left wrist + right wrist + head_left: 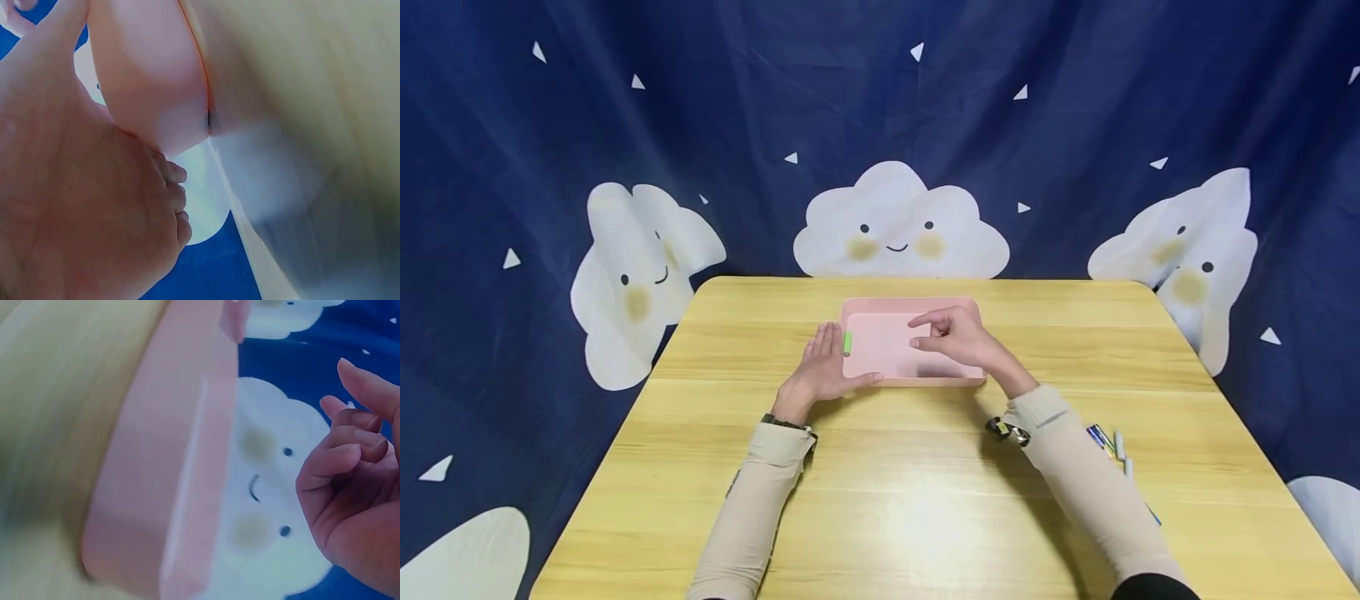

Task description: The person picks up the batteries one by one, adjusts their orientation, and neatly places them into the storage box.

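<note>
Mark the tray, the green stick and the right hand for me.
Tray (883, 343): head view, on its bare floor.
Green stick (847, 343): head view, on its middle.
Right hand (958, 335): head view, on the back of the hand.

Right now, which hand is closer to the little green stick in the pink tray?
The left hand: it is at the pink tray's left end, just beside the green stick. The right hand is farther away, above the tray's right half.

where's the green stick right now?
In the head view, the green stick is in the pink tray, at the tray's left end, beside the fingers of the left hand.
</note>
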{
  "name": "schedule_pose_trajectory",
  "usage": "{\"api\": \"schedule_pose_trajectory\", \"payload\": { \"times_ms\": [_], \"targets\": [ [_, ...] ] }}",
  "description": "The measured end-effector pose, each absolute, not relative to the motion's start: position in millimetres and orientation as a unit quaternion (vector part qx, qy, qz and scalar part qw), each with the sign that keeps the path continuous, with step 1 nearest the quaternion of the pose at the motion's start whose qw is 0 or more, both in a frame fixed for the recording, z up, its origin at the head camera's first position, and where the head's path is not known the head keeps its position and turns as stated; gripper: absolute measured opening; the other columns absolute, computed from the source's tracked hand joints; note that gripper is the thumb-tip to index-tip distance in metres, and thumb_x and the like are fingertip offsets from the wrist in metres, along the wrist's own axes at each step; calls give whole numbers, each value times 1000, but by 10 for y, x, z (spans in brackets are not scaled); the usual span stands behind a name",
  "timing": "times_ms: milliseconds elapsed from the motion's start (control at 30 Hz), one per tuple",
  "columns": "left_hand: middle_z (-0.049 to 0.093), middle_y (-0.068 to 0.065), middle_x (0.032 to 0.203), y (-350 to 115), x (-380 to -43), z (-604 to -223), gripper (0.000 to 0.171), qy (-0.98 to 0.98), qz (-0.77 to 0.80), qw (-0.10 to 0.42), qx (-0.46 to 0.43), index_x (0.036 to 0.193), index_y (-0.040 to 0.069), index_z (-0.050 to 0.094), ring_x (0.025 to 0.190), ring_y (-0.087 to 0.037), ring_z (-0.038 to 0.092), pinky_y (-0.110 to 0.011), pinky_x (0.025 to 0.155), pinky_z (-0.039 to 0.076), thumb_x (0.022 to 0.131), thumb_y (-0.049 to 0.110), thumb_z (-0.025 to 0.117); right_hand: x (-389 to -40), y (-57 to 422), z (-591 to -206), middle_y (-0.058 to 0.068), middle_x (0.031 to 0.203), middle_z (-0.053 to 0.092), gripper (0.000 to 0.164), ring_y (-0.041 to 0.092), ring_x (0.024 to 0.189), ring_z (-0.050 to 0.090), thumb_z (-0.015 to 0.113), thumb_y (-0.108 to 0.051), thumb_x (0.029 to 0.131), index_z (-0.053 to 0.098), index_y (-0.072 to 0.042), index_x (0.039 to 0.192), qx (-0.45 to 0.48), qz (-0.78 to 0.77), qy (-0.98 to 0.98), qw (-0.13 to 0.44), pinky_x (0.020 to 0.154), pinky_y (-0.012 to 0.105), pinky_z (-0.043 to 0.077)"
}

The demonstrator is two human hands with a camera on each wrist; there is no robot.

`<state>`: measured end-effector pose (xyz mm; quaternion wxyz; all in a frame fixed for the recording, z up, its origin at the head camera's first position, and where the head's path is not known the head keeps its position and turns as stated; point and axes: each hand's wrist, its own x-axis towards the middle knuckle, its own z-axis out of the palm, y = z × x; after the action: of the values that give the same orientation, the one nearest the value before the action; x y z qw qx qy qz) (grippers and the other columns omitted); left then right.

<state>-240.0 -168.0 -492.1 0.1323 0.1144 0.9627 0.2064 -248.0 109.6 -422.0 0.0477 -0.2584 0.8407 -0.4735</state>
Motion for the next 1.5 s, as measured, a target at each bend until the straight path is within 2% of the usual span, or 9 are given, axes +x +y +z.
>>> {"api": "schedule_pose_trajectory", "payload": {
  "times_ms": [100,333,433,600,833,1033,1267,1400,1500],
  "targets": [
    [-10,-25,173,-1694,-2382,-4909,140,960,216,133,118,163,-3,-6,162,-40,-10,-58,133,3,79,93,50,-2387,1254,-4120,-3,58,47,29,3,51,38,80,-4,88,75,6,115,-269,-479,834,43,58,18,39],
    [-12,-20,174,-1687,-2395,-4934,140,965,191,140,114,164,1,-11,163,-34,-13,-52,134,2,78,96,44,-2161,1694,-3971,0,65,52,32,5,53,39,79,-12,92,74,-1,121,-233,-467,851,50,51,22,34],
    [-11,-22,174,-1672,-2396,-4921,137,964,196,139,116,164,0,-10,163,-35,-12,-54,134,2,80,92,48,-2057,1874,-3952,-1,66,52,31,4,54,37,77,-10,93,74,-1,122,-236,-459,856,45,47,23,31],
    [-10,-21,174,-1649,-2365,-4874,132,964,195,140,118,164,0,-9,163,-34,-12,-53,134,4,84,85,54,-1865,2157,-3950,-5,66,53,30,1,55,39,75,-7,93,73,-1,122,-247,-432,866,44,47,22,33],
    [-11,-22,174,-1658,-2371,-4885,134,963,197,141,116,164,-1,-9,163,-35,-11,-53,134,4,83,86,54,-1609,2503,-3952,-9,67,49,35,-1,55,36,75,-11,95,70,-4,129,-266,-393,878,59,48,23,35],
    [-15,-19,174,-1688,-2422,-4975,136,964,189,150,109,163,2,-13,163,-32,-15,-52,134,2,81,90,51,-1480,2741,-4040,-7,69,48,46,-1,56,37,79,-11,91,67,-2,134,-286,-379,877,72,48,22,38],
    [-16,-19,173,-1700,-2436,-5013,136,963,194,148,111,163,3,-14,163,-32,-15,-52,134,2,81,89,53,-1356,3021,-4242,1,71,41,54,1,63,38,83,-9,86,66,-5,137,-327,-368,868,73,52,23,36],
    [-15,-19,174,-1700,-2425,-4997,136,963,196,145,111,163,3,-13,163,-33,-15,-52,134,3,81,89,53,-1307,3159,-4345,5,72,40,60,4,62,36,82,-6,85,63,-7,141,-357,-373,851,100,51,22,35],
    [-14,-20,174,-1705,-2422,-4968,136,964,197,144,110,164,3,-12,163,-33,-14,-52,134,3,81,89,53,-1299,3235,-4410,9,70,34,63,7,58,31,79,-4,88,56,-3,147,-364,-388,833,155,50,23,33]
  ]
}}
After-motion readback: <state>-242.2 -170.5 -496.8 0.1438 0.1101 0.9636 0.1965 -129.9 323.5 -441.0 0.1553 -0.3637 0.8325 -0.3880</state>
